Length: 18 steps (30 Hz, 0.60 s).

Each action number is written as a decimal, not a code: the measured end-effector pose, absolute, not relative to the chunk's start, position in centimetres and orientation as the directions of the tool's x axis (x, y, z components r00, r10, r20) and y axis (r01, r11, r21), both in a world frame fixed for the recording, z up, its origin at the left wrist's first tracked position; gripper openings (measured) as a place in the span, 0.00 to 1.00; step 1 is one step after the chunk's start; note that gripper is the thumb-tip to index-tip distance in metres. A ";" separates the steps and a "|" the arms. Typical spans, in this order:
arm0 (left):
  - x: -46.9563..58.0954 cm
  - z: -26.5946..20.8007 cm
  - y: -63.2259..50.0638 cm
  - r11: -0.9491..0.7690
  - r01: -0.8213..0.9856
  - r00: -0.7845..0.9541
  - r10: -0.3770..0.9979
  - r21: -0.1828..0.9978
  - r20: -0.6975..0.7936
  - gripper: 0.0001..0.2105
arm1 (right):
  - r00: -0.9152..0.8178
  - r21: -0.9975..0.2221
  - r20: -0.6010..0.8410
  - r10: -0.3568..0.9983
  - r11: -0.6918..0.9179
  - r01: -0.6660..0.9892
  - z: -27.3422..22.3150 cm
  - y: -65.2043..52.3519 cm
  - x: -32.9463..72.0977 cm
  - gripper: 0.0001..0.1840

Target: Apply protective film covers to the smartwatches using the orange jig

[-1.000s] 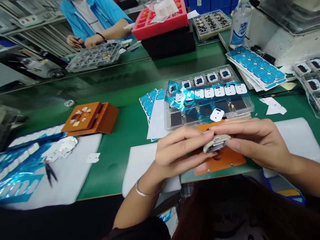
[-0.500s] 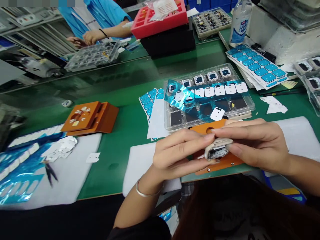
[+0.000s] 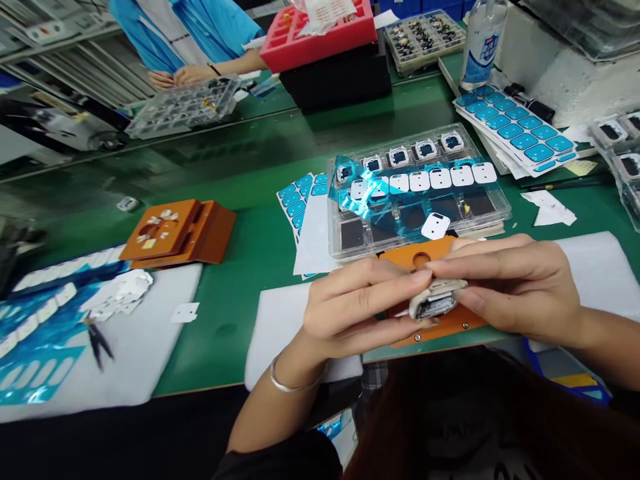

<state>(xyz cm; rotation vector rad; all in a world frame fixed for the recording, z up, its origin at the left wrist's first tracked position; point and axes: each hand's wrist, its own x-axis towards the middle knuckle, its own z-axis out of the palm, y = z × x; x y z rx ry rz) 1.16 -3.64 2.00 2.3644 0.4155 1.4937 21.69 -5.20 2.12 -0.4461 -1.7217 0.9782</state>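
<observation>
Between my two hands is a small white squarish device housing [image 3: 436, 300], tilted so that its open side with dark inner parts faces me. My left hand [image 3: 357, 307] is closed on its left side, fingers above and below it. From the right, my right hand [image 3: 517, 283] pinches its other edge with thumb and fingers. Beneath the hands lies an orange fixture plate [image 3: 415, 255] with screws along its near edge. Just beyond it, a white square sticker [image 3: 435, 227] rests on the near side of a clear plastic tray [image 3: 334, 248] holding several similar housings.
A blue film strip [image 3: 367, 190] with white stickers lies across the tray. Sheets of blue stickers [image 3: 525, 141] and a bottle [image 3: 483, 47] stand back right. An orange block fixture [image 3: 213, 233] and tweezers [image 3: 100, 343] are at left. Across the bench, a co-worker's hands [image 3: 183, 75] are over another tray.
The co-worker's hands have shifted slightly across the bench. My hands keep the same grip on the housing, with hardly any movement.
</observation>
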 end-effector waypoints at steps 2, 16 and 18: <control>1.1 1.9 -3.6 -0.903 0.068 0.433 0.409 0.424 0.803 0.33 | -0.383 -0.810 0.579 0.720 0.562 -0.168 2.1 -5.2 21.8 0.23; 1.3 1.5 -4.0 -0.963 0.134 0.402 0.270 0.236 0.875 0.32 | -0.517 -0.944 0.187 0.835 0.007 -0.330 3.0 -5.1 21.9 0.14; 1.2 1.4 -4.0 -0.962 0.134 0.407 0.271 0.236 0.872 0.32 | -0.513 -0.942 0.172 0.841 -0.011 -0.335 3.0 -5.2 21.9 0.14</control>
